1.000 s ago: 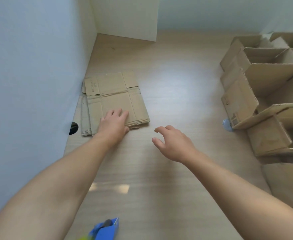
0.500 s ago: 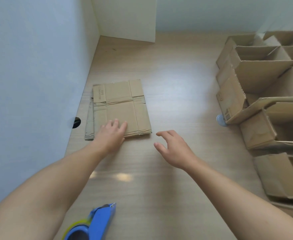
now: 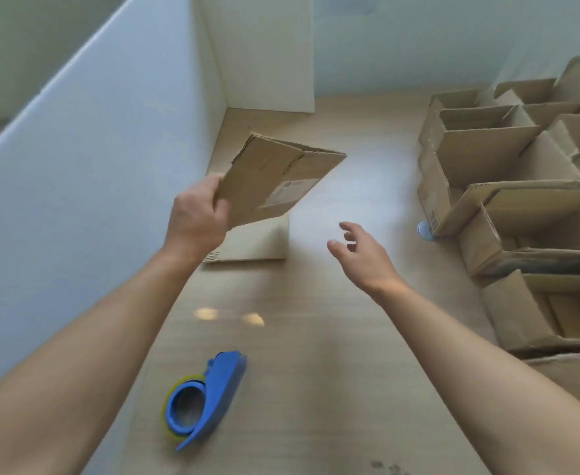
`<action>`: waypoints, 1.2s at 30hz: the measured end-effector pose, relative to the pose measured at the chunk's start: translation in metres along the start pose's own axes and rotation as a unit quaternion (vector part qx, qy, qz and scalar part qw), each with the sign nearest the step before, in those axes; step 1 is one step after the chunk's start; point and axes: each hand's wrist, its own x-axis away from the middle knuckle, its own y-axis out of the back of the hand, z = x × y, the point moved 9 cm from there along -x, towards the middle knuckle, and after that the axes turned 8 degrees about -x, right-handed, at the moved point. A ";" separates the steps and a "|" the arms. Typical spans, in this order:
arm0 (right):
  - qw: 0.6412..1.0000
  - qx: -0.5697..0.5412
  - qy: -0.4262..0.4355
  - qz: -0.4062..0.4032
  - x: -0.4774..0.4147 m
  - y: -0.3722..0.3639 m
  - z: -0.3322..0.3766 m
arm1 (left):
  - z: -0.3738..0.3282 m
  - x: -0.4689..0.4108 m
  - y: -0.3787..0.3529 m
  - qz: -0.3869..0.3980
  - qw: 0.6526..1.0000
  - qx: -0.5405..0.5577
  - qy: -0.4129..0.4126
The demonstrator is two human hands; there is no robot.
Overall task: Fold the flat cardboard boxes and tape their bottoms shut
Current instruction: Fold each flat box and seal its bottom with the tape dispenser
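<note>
while the open boxes (image 3: 480, 156) still crowd the right side of the table (image 3: 333, 337), one flat box (image 3: 274, 176) has come off the stack (image 3: 257, 241) at the left and now hangs tilted above it. the left hand (image 3: 196, 217), earlier flat on the stack, pinches its near corner; the right hand (image 3: 364, 258) hovers empty, fingers loosely spread.

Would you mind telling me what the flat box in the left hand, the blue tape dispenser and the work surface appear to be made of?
Flat box: apparently corrugated cardboard, matte brown, with a ragged layered top edge. Tape dispenser: probably moulded plastic, smooth blue, slightly glossy. Work surface: pale wood grain, perhaps laminate or veneer; soft light reflections suggest a satin finish.
</note>
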 end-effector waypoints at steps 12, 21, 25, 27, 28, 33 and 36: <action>0.946 -0.317 0.048 -0.050 0.128 0.090 -0.072 | -0.023 0.220 -0.072 0.137 0.917 0.326 0.185; 0.981 -0.177 0.078 0.009 0.203 0.084 -0.105 | -0.065 0.284 -0.090 0.152 0.903 0.343 0.208; 0.987 -0.052 0.153 0.019 0.222 0.087 -0.099 | -0.070 0.297 -0.080 0.168 0.909 0.351 0.148; 0.981 -0.017 0.190 0.030 0.228 0.082 -0.089 | -0.068 0.299 -0.080 0.195 0.933 0.279 0.117; 0.981 -0.016 0.191 0.036 0.230 0.078 -0.086 | -0.066 0.297 -0.079 0.192 0.943 0.250 0.110; 0.986 -0.045 0.154 0.048 0.224 0.068 -0.096 | -0.055 0.267 -0.077 0.146 0.935 0.283 0.158; 0.986 -0.040 0.148 0.063 0.223 0.066 -0.099 | -0.058 0.250 -0.087 0.195 0.928 0.279 0.149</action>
